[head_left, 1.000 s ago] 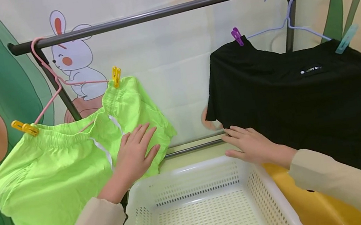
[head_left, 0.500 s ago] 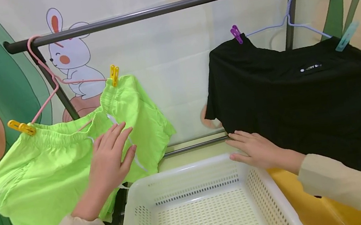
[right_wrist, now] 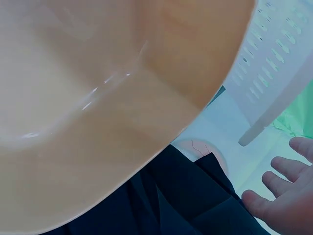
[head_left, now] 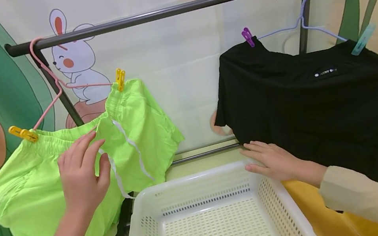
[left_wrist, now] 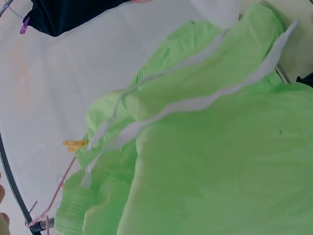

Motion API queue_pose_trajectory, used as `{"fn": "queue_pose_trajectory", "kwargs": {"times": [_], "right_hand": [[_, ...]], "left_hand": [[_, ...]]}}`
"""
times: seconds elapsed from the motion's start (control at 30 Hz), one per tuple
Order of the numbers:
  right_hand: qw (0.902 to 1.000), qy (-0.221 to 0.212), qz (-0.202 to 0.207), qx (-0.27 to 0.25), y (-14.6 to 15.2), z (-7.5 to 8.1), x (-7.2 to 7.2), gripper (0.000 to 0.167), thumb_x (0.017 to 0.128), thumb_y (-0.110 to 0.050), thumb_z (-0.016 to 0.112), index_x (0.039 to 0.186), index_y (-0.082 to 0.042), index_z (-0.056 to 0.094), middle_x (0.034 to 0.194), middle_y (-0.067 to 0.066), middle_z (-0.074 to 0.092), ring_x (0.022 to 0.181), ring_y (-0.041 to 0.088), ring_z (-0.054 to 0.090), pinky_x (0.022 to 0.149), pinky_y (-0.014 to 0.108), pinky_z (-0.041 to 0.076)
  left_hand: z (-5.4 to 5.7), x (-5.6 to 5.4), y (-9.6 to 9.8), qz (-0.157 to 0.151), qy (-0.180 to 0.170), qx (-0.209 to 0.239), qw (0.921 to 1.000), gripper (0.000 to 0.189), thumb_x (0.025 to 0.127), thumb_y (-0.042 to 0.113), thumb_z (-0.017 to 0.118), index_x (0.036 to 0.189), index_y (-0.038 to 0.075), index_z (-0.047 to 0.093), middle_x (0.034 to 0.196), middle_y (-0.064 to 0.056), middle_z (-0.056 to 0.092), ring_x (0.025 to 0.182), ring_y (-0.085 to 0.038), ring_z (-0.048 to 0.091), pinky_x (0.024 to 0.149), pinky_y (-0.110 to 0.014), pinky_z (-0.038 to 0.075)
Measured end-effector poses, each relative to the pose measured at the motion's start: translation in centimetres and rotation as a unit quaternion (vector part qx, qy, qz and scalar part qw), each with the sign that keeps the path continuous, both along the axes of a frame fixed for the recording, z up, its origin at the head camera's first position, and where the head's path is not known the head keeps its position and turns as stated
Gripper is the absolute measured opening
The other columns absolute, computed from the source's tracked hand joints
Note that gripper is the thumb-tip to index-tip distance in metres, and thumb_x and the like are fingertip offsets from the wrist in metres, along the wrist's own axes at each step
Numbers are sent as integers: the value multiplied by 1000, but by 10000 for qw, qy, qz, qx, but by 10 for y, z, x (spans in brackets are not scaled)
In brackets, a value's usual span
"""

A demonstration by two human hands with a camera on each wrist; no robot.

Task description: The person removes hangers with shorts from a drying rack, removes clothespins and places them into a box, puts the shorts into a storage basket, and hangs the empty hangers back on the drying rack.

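Lime-green shorts [head_left: 33, 186] with white drawstrings [head_left: 131, 143] hang from a pink hanger [head_left: 51, 74], held by two yellow clips [head_left: 120, 79]. My left hand [head_left: 82, 182] is in front of their waistband, fingers loosely bent and empty; whether it touches the cloth I cannot tell. In the left wrist view the green cloth [left_wrist: 220, 156] fills most of the frame. My right hand [head_left: 275, 160], fingers extended and holding nothing, hovers over the far right corner of the white basket [head_left: 197, 178], beside the lower edge of a black garment [head_left: 303, 115].
A dark metal rack bar [head_left: 168, 13] crosses above. The black garment hangs there on a blue hanger [head_left: 301, 19] with a purple clip [head_left: 247, 37] and a teal clip [head_left: 363, 40]. A yellow basin [head_left: 304, 206] sits right of the perforated basket.
My left hand has moved left across the front of the shorts, uncovering the drawstrings. My right hand has drifted slightly right and down.
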State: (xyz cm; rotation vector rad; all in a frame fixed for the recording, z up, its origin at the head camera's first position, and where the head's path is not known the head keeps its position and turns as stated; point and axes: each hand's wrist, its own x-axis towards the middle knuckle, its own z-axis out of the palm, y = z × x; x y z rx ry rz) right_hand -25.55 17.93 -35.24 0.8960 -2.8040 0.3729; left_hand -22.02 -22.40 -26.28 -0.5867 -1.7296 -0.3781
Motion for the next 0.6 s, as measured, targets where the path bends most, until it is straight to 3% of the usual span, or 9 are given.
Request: {"fn": "queue_pose_trajectory", "kwargs": {"times": [0.33,0.6], "right_hand": [[9999,86,97,-88,3,-3,3,53,88,-43,47,130,-10,44,138,11,37,129,32,29,99,52,28],[9999,90,94,-68,5,-5,5,52,88,-42,48,129,-11,46,138,11,38,128,32,31,99,50,29]], "left_hand": [[5,5,-16,460,740,962,9915,19,76,6,49,84,-3,63,101,-17,62,99,-35,51,84,-49,31],[8,8,-26,757,1019,1460,9811,17,74,2,48,81,-5,62,104,-13,62,101,-32,51,90,-40,26]]}}
